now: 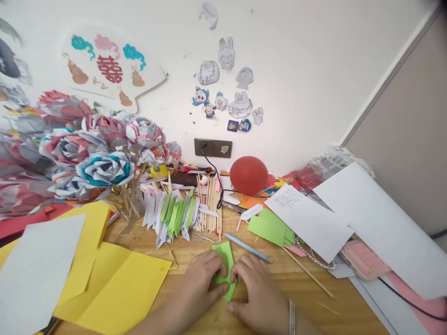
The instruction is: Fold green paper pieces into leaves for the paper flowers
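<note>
A small green paper strip point(224, 255) lies on the wooden desk between my hands, with a crease running along it. My left hand point(199, 280) has its fingers curled onto the strip's left side, thumb near the lower end. On the right edge, the bent fingers of my right hand point(257, 284) pinch the paper; its thumb rests lower, beside the strip. A grey-blue pen point(247, 247) lies just beyond my right hand. Behind the strip stands a row of folded white and green paper pieces point(178, 216).
Paper flowers point(104, 168) fill a clear vase at left, above yellow paper point(122, 288). Wooden sticks point(211, 204), a red balloon point(248, 175) and green sheets point(268, 226) lie at the back. White sheets point(310, 221) and a pink keypad-like device point(363, 259) are at right.
</note>
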{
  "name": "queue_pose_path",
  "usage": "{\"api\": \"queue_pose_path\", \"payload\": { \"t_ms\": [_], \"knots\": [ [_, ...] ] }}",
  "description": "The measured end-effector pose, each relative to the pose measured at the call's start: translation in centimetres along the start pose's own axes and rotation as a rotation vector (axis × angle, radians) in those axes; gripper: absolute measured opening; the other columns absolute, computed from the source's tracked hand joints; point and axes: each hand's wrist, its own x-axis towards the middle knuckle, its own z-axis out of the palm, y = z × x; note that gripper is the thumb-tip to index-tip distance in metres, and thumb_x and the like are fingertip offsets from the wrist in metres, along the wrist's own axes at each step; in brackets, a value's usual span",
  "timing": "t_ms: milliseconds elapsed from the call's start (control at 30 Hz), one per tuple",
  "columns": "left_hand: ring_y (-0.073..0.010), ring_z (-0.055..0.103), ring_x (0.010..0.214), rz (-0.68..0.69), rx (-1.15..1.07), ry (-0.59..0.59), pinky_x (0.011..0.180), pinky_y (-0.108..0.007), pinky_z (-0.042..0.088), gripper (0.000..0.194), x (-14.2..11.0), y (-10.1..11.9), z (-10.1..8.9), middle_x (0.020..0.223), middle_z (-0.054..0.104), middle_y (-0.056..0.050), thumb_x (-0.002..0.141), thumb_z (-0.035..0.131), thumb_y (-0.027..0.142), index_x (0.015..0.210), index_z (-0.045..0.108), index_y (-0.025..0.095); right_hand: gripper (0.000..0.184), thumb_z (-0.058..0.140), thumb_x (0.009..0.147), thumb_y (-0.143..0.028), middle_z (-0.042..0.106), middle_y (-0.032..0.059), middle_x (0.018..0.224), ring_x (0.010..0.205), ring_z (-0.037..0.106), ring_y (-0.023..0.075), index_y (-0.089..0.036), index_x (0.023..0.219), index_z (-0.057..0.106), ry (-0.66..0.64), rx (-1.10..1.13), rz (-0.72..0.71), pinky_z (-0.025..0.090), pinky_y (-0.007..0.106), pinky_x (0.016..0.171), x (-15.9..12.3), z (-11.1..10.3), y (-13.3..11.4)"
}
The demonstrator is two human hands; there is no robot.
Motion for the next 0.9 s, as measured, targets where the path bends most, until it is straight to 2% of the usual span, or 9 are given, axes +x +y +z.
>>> {"api": "queue_pose_path", "payload": {
  "t_ms": [167,367,467,567,700,800,900],
  "knots": [
    [-0.0174,0.050,0.080,0.043,0.000,0.024,0.071,-0.026,0.035,0.011,0.0,0.0,-0.1,0.081,0.056,0.001,0.071,0.060,0.016,0.075,0.050,0.021,0.021,0.060,0.062,-0.005,0.050,-0.0029,0.073,0.073,0.048,0.0162,-0.020,0.070,0.048,0.087,0.065,0.068,0.034,0.026,0.066,0.6,0.0,0.2],
    [-0.0167,0.049,0.077,0.029,0.076,0.029,0.069,-0.025,0.035,0.016,0.0,0.0,-0.1,0.079,0.055,0.002,0.066,0.058,0.012,0.076,0.050,0.021,0.028,0.049,0.060,0.006,0.052,-0.0027,0.072,0.072,0.049,0.0158,-0.020,0.072,0.048,0.169,0.118,0.050,0.035,0.025,0.066,1.1,-0.2,0.6],
    [-0.0163,0.049,0.077,0.044,0.091,0.032,0.068,-0.024,0.035,0.014,0.0,-0.2,0.0,0.079,0.055,0.002,0.068,0.058,0.014,0.076,0.050,0.021,0.025,0.060,0.063,-0.002,0.052,-0.0029,0.074,0.073,0.049,0.0161,-0.020,0.078,0.050,0.135,0.103,0.027,0.036,0.025,0.067,0.9,-0.4,0.7],
    [-0.0159,0.050,0.075,0.064,0.093,0.029,0.066,-0.023,0.035,0.013,0.2,-0.3,-0.1,0.077,0.055,0.002,0.069,0.061,0.016,0.076,0.051,0.020,0.033,0.074,0.059,-0.018,0.054,-0.0024,0.080,0.079,0.049,0.0186,-0.020,0.083,0.052,0.081,-0.002,-0.001,0.034,0.028,0.069,0.7,-0.4,0.7],
    [-0.0162,0.052,0.076,0.113,0.104,0.007,0.066,-0.023,0.037,0.016,0.4,-0.8,-1.1,0.079,0.056,0.002,0.068,0.068,0.026,0.079,0.057,0.021,0.036,0.076,0.060,-0.024,0.055,-0.0026,0.083,0.082,0.048,0.0188,-0.022,0.087,0.053,0.051,-0.061,0.001,0.033,0.028,0.071,0.7,-0.3,0.8],
    [-0.0214,0.053,0.087,0.138,0.136,0.049,0.074,-0.029,0.039,0.027,0.3,-1.6,-2.3,0.091,0.059,-0.002,0.064,0.074,0.032,0.085,0.060,0.021,0.035,0.076,0.060,-0.025,0.056,-0.0024,0.084,0.082,0.048,0.0185,-0.022,0.087,0.053,0.043,-0.068,0.014,0.033,0.029,0.071,0.7,-0.4,0.6],
    [-0.0264,0.050,0.101,0.150,0.158,0.128,0.086,-0.038,0.038,0.028,0.2,-2.3,-3.1,0.107,0.058,-0.008,0.072,0.067,0.029,0.098,0.059,0.022,0.033,0.074,0.061,-0.024,0.056,-0.0022,0.084,0.082,0.048,0.0184,-0.021,0.088,0.054,0.041,-0.050,0.011,0.034,0.029,0.071,0.7,-0.6,0.6]
  ]
}}
